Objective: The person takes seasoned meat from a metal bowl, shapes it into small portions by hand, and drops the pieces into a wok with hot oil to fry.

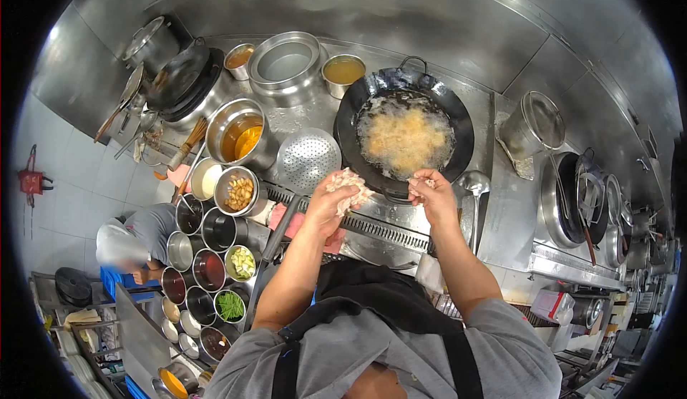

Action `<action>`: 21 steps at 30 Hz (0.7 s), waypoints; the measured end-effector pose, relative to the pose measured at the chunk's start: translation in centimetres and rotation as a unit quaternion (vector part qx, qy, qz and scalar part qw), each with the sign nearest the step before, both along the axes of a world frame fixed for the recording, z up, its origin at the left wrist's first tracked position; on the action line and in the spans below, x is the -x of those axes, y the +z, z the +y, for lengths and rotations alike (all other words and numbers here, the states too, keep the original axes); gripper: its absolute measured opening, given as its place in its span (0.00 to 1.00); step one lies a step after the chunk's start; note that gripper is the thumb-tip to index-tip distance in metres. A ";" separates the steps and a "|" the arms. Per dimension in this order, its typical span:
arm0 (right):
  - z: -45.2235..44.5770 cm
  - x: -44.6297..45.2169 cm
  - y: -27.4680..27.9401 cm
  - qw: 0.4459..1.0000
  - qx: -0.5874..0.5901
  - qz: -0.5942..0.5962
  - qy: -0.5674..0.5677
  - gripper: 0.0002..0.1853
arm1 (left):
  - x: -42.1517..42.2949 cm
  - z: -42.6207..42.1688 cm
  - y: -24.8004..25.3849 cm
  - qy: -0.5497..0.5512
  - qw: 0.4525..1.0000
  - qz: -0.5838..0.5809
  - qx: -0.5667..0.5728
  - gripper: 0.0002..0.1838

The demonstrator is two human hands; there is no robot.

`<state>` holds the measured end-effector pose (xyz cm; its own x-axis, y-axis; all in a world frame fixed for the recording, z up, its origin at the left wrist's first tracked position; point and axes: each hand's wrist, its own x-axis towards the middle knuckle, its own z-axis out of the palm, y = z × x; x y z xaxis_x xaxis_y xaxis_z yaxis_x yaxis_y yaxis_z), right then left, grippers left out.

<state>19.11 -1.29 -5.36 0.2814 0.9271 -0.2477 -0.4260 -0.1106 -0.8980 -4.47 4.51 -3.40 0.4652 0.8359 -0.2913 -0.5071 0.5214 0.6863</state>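
Note:
A clump of pale, raw-looking, coated meat pieces [351, 186] lies in my left hand [325, 204], its fingers curled around them at the near left edge of the wok. My right hand [435, 200] pinches a small bit of the same pale meat [427, 183] at the wok's near right edge. Between and beyond both hands stands the black wok [464, 123]. Golden pieces [404, 138] bubble in its hot oil. A round perforated strainer [309, 157] rests just left of the wok. On the right, a steel ladle [474, 182] lies close to my right hand.
Steel pots, including one with orange oil [243, 140] and a large lidless one [286, 61], stand at the back left. Several seasoning containers [230, 304] line the left. A sieve over a pot [542, 123] stands right. Another person [147, 238] is at the far left.

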 end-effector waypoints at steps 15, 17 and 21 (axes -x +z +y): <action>4.7 -12.3 -2.1 0.793 0.029 -0.589 -0.154 0.10 | 1.5 -1.3 -1.1 0.004 1.000 0.014 0.026 0.13; 3.0 -10.4 -0.2 0.880 -0.017 -0.457 -0.130 0.11 | 1.3 -1.2 -1.0 -0.001 0.999 0.007 0.031 0.14; -0.2 -2.5 -0.3 0.971 -0.071 -0.223 0.045 0.16 | -0.3 -1.5 0.1 -0.012 1.000 0.017 -0.003 0.16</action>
